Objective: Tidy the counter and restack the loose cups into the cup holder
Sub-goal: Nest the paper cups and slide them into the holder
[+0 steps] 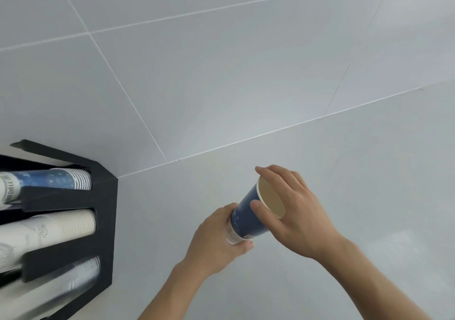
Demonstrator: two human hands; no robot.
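A dark blue paper cup with a white rim and tan inside hangs above the white counter, tilted with its mouth up and to the right. My left hand grips its lower end, where a white base shows. My right hand holds the rim end, thumb on the blue side and fingers curled behind the mouth. The black cup holder stands at the left edge with three slots: a blue cup stack on top, a white stack in the middle, a clear plastic stack at the bottom.
A grey tiled wall rises behind the counter, meeting it along a seam that runs from the holder up to the right. Bare counter lies between the holder and my hands, and to their right.
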